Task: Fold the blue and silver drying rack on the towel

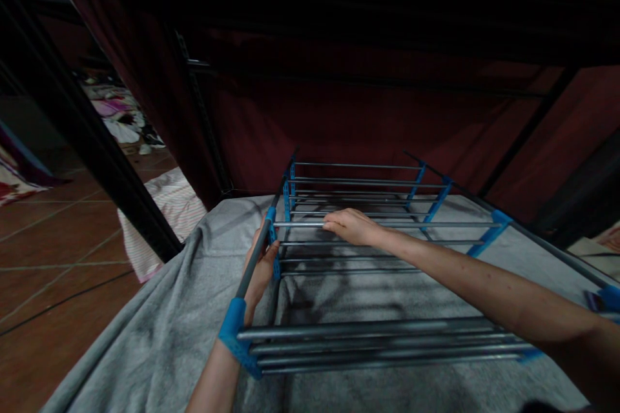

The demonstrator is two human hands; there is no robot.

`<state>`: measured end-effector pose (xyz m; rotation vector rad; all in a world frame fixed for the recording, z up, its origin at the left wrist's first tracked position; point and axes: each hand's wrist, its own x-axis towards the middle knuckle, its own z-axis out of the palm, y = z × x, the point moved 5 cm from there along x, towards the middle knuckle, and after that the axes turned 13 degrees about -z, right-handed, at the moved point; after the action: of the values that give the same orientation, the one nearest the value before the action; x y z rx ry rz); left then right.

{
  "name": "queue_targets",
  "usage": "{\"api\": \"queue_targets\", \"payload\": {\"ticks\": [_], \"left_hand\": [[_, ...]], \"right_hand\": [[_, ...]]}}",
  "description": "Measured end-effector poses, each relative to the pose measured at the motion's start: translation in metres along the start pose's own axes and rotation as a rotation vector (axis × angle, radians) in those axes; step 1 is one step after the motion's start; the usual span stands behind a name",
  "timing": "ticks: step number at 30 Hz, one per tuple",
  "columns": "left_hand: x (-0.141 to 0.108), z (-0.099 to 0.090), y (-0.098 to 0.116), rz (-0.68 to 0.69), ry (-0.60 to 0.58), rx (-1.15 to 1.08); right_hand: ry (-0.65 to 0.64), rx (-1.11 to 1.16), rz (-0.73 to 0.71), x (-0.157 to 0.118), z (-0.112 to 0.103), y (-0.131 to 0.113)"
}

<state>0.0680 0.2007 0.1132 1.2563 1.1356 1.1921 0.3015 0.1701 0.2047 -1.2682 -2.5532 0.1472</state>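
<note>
A rack of grey metal tubes joined by blue plastic connectors lies on a grey blanket. My left hand is closed around a blue connector on the rack's left side, its thumb on the near face and the other fingers partly hidden behind. With fingers curled over it, my right hand grips a thin crossbar that runs from that connector to another blue connector on the right. My right forearm reaches over the nearer tubes.
The grey blanket covers the surface below. Dark red curtains hang behind, and a black post slants at the left. A striped cloth hangs beside it above the tiled floor, where a dark cable runs.
</note>
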Motion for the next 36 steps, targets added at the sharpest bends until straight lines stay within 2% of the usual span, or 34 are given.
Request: {"api": "queue_targets", "payload": {"ticks": [5, 12, 20, 23, 26, 31, 34, 36], "left_hand": [[0.002, -0.002, -0.004, -0.023, 0.03, 0.013], [0.003, 0.0, -0.001, 0.024, -0.007, 0.004], [0.002, 0.0, -0.006, 0.013, 0.014, 0.024], [0.001, -0.002, -0.004, 0.008, 0.039, 0.033], [0.001, -0.002, 0.001, 0.041, 0.004, 0.049], [0.008, -0.006, -0.004, 0.059, -0.051, -0.014], [0.012, -0.009, -0.014, 0.006, -0.068, -0.054], [0.012, -0.008, -0.017, -0.023, -0.086, -0.019]], "right_hand": [[-0.036, 0.021, 0.017, 0.003, -0.005, -0.002], [-0.085, 0.256, 0.034, 0.006, -0.009, -0.003], [-0.109, 0.429, 0.032, 0.01, -0.004, 0.003], [-0.098, 0.322, 0.037, 0.009, -0.006, 0.0], [-0.093, 0.094, -0.002, 0.004, -0.011, -0.008], [0.029, -0.267, -0.189, -0.014, -0.022, -0.037], [-0.058, -0.364, -0.347, -0.031, -0.006, -0.057], [-0.117, -0.362, -0.385, -0.04, 0.011, -0.061]]}}
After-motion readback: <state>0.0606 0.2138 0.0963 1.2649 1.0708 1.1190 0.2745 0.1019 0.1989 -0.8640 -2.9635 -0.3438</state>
